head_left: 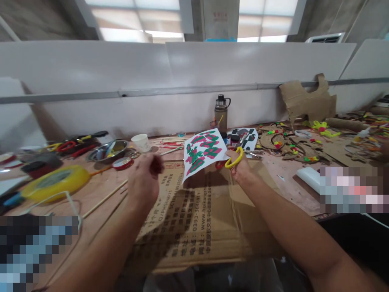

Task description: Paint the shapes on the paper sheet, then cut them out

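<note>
My right hand (239,167) is closed round yellow-handled scissors (236,159) and pinches the right edge of a white paper sheet (204,152). Green and pink painted shapes cover the sheet, which is raised and tilted over a flat piece of printed cardboard (188,227). To its left, my left hand (143,178) hangs above the cardboard, apart from the paper, its fingers curled and blurred. Something dark reddish shows at those fingers, but I cannot make out whether it is an object or shadow. Behind my right hand lies another paper (251,140) with dark painted shapes.
A drinking bottle (221,111) and a white paper cup (140,142) stand toward the back. On the left are a metal bowl (107,151) and a yellow round object (57,182). Cardboard pieces with coloured bits (278,140) crowd the right. A white panel (170,109) borders the table.
</note>
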`<action>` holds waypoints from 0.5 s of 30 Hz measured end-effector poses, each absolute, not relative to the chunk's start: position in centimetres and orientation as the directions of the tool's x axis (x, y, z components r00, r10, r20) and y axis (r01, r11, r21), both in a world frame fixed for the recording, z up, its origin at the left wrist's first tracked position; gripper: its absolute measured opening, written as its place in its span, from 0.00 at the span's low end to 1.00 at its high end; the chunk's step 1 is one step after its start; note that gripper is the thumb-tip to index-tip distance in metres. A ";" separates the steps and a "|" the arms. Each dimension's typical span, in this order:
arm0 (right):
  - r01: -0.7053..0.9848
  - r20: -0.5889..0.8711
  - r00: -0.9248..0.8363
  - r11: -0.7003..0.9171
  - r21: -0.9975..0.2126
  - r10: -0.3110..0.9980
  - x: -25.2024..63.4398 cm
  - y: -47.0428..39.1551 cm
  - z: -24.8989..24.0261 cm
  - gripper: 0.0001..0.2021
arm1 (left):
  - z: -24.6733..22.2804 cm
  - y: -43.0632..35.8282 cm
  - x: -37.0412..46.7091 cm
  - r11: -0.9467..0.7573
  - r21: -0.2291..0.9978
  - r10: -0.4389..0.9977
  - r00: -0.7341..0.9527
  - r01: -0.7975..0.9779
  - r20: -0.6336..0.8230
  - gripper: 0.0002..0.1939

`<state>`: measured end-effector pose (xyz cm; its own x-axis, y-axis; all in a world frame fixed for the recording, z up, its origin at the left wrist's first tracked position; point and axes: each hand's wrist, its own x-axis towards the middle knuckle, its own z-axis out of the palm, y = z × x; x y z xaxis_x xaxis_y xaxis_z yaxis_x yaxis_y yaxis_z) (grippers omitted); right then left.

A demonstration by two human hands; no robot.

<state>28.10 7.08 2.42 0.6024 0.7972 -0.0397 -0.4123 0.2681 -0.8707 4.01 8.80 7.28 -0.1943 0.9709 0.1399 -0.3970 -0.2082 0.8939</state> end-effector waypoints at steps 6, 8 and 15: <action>-0.383 -0.060 0.615 0.231 -0.894 0.786 28.7 6.8 2.9 0.14 | 5.0 2.5 7.9 0.627 0.767 0.693 0.547 -0.135 -0.470 0.14; -0.358 -0.053 0.609 0.215 -0.909 0.792 28.9 7.0 2.9 0.14 | 4.5 3.0 9.3 0.675 0.699 0.696 0.521 -0.237 -0.495 0.10; -0.201 -0.004 0.505 0.113 -0.973 0.863 30.6 6.8 2.2 0.14 | 3.6 5.9 12.1 0.507 0.624 0.857 0.273 -0.594 -0.437 0.13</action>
<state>30.60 6.76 2.24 0.5045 0.8634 -0.0041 -0.2005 0.1126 -0.9732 12.06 5.90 3.58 0.2730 0.8571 -0.4368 -0.5939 0.5074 0.6244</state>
